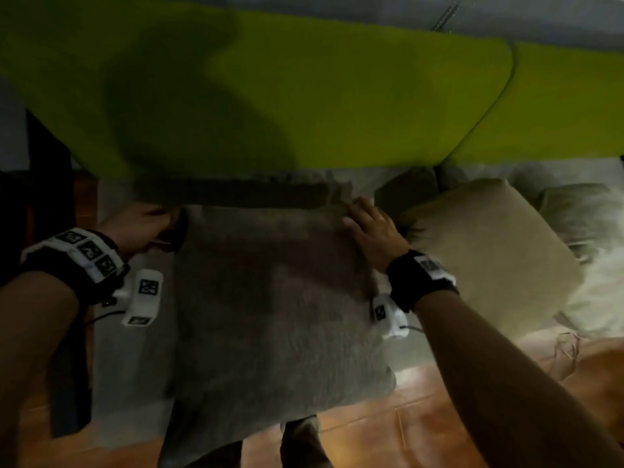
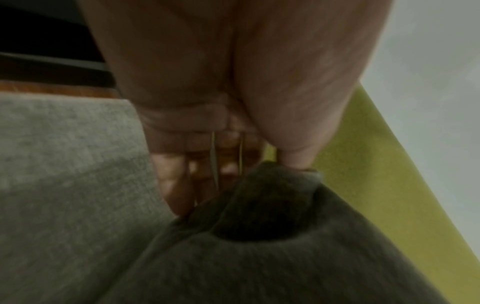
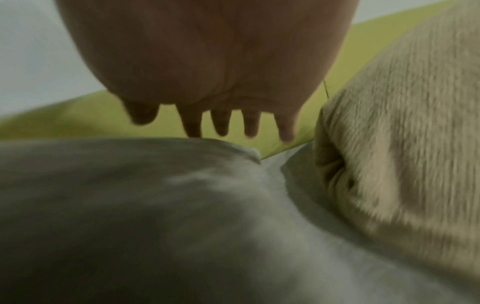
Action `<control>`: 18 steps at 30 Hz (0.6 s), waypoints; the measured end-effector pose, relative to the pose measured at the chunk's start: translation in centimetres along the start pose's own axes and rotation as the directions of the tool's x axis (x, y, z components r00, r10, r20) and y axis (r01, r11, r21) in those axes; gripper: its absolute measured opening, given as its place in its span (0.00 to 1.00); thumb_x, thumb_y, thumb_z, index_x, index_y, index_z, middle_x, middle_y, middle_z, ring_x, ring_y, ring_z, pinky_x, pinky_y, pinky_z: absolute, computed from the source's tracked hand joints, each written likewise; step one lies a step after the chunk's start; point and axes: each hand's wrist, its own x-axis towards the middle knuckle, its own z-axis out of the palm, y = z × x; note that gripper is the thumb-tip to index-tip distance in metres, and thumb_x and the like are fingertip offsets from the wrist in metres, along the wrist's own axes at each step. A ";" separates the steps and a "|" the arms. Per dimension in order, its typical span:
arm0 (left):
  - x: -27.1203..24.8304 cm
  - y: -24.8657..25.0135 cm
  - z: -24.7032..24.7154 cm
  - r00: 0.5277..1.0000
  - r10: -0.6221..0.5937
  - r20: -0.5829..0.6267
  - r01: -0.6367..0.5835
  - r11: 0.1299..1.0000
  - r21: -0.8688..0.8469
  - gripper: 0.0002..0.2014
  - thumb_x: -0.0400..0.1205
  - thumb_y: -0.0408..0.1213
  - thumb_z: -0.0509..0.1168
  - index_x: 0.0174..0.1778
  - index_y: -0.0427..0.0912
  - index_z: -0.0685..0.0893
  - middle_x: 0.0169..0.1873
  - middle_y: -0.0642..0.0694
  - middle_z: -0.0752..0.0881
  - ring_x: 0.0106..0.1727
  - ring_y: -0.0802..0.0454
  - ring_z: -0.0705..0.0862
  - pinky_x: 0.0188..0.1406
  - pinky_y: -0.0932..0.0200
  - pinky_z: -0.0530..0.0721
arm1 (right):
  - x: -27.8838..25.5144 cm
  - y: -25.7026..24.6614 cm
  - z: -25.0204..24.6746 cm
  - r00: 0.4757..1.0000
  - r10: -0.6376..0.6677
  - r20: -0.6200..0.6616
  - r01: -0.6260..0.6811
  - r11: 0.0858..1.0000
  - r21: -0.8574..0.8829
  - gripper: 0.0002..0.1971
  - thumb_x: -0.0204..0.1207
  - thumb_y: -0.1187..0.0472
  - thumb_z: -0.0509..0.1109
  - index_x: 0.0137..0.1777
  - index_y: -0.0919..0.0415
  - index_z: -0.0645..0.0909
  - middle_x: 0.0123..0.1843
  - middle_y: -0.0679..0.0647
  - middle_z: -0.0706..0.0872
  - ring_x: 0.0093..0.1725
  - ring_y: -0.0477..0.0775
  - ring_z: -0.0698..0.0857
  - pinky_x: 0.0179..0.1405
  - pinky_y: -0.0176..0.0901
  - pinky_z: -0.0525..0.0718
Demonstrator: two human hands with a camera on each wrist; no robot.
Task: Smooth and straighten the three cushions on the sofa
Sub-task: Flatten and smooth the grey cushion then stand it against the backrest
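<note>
A grey cushion (image 1: 270,298) lies flat on the sofa seat (image 1: 131,349), in front of the lime-green backrest (image 1: 304,96). My left hand (image 1: 162,224) pinches its far left corner between thumb and fingers; the left wrist view shows that corner (image 2: 272,205) bunched under the thumb. My right hand (image 1: 364,221) rests with straight, spread fingers (image 3: 221,127) on the far right corner of the grey cushion (image 3: 130,205). A beige cushion (image 1: 489,258) sits tilted just right of my right hand, close to it (image 3: 402,133). A third, greyish cushion (image 1: 574,211) lies behind it at the far right.
The seat's front edge meets a wooden floor (image 1: 388,434) below. Dark furniture (image 1: 44,163) stands left of the sofa. A pale fluffy fabric (image 1: 601,292) lies at the right edge. A second green back panel (image 1: 557,106) continues to the right.
</note>
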 end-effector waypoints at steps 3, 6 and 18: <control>1.0 -0.5 -0.9 0.994 0.029 -0.108 -0.008 0.983 0.186 0.18 0.88 0.34 0.59 0.30 0.47 0.79 0.33 0.43 0.77 0.35 0.47 0.77 0.20 0.61 0.82 | 0.9 2.0 0.3 0.972 -0.022 0.235 0.041 0.996 -0.075 0.30 0.90 0.38 0.47 0.89 0.45 0.58 0.92 0.52 0.56 0.91 0.55 0.52 0.88 0.48 0.46; 1.5 -1.5 -3.7 0.927 0.030 -0.373 0.059 0.972 0.226 0.09 0.82 0.44 0.61 0.35 0.51 0.77 0.36 0.39 0.82 0.37 0.44 0.83 0.38 0.47 0.86 | 0.5 4.1 0.8 0.960 -0.144 0.240 0.176 0.977 -0.121 0.35 0.89 0.38 0.36 0.87 0.55 0.66 0.85 0.64 0.70 0.85 0.69 0.67 0.86 0.65 0.62; -17.3 -3.5 13.2 0.842 0.539 -0.010 -0.417 0.662 0.623 0.35 0.84 0.64 0.46 0.87 0.58 0.49 0.88 0.45 0.43 0.87 0.36 0.46 0.84 0.34 0.52 | -14.4 1.5 7.1 0.911 -0.410 -0.045 0.408 0.912 -0.032 0.34 0.87 0.33 0.47 0.90 0.41 0.46 0.93 0.55 0.45 0.91 0.66 0.43 0.86 0.76 0.49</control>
